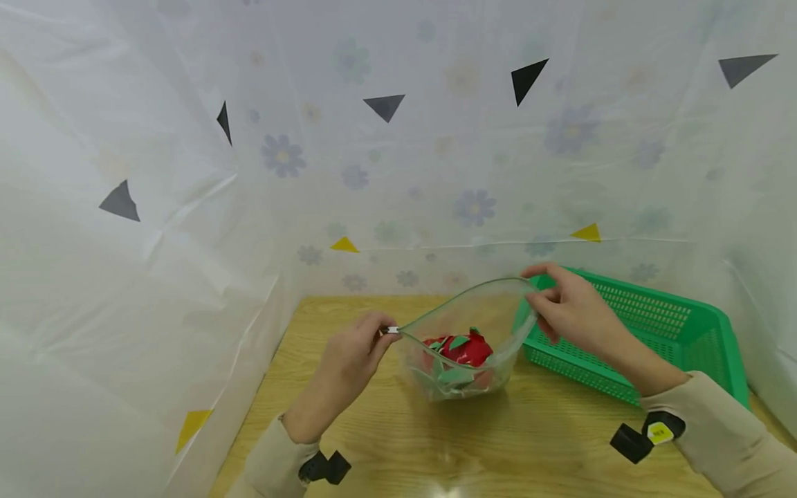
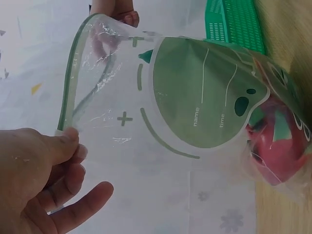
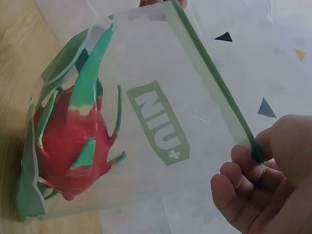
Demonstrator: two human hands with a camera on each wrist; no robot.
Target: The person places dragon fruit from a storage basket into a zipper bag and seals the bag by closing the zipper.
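Observation:
A clear zip bag (image 1: 461, 387) with green print stands on the wooden table, its mouth spread apart. Inside lies a red dragon fruit (image 3: 75, 141) with green scales, at the bottom of the bag. My left hand (image 1: 355, 360) pinches the left end of the bag's rim, at the small white zip slider (image 1: 391, 330). At the opposite end, my right hand (image 1: 569, 308) pinches the green zip edge (image 3: 222, 78) between thumb and fingers. In the left wrist view the bag's printed label (image 2: 190, 92) faces the camera.
A green plastic basket (image 1: 716, 325) stands on the right of the table (image 1: 373, 443), just behind and under my right forearm. White sheeting (image 1: 436, 159) with flower prints and stuck-on triangles rises at the back and on both sides.

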